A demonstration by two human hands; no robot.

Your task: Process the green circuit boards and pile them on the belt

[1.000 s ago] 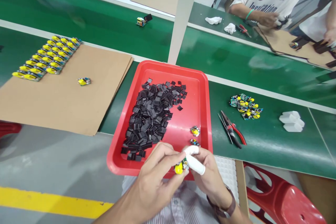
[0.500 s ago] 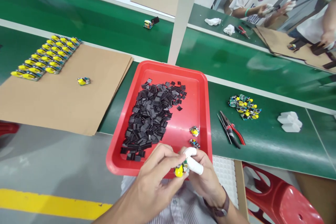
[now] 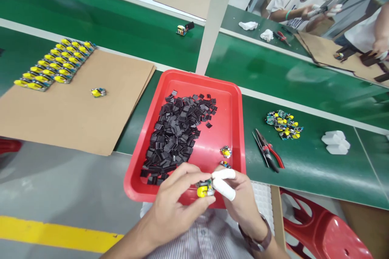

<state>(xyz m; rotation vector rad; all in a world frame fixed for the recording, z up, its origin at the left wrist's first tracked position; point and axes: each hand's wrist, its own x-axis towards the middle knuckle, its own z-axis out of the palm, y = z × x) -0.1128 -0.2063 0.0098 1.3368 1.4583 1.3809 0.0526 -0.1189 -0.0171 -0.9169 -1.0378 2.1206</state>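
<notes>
Left hand in a thumb-and-finger pinch on a small circuit board with yellow part, held above near rim of red tray. Right hand, white finger covers at board's right edge; cannot tell whether gripping. Black pieces heaped along tray's left side

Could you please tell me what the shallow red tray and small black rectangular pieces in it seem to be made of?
Shallow red tray: probably glossy plastic, given its rounded corners and highlights.
Small black rectangular pieces: satin, perhaps plastic or coated metal, from their grey sheen; too small to tell.
</notes>
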